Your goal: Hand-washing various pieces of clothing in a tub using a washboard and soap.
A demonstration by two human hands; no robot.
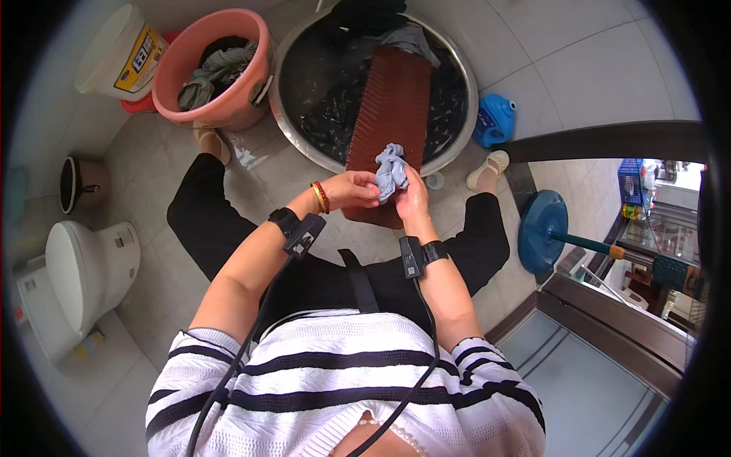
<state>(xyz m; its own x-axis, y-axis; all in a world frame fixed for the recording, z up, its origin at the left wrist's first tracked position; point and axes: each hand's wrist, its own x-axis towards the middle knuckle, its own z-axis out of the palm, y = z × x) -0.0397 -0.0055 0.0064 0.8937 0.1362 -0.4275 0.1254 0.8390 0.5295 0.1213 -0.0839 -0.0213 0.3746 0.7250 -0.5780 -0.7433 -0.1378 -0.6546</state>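
A bunched light blue-grey cloth [390,174] is held between my two hands, over the near end of a reddish-brown ridged washboard [391,103]. My left hand [357,189] pinches the cloth at its left side with the fingertips. From the right, my right hand [412,197] grips it, and the skin looks wet. The washboard leans in a large round metal basin [280,114] of dark water, its near end sticking out over the rim. Dark fabric [365,17] and a grey cloth [408,40] lie at the basin's far side.
Left of the basin stands a pink bucket [165,94] with wet clothes. Beyond it is a white plastic pail [105,51]. A blue detergent bottle [494,121] sits right of the basin. A toilet [80,274], a small bin [85,185] and a blue round-based stand [542,231] are around me.
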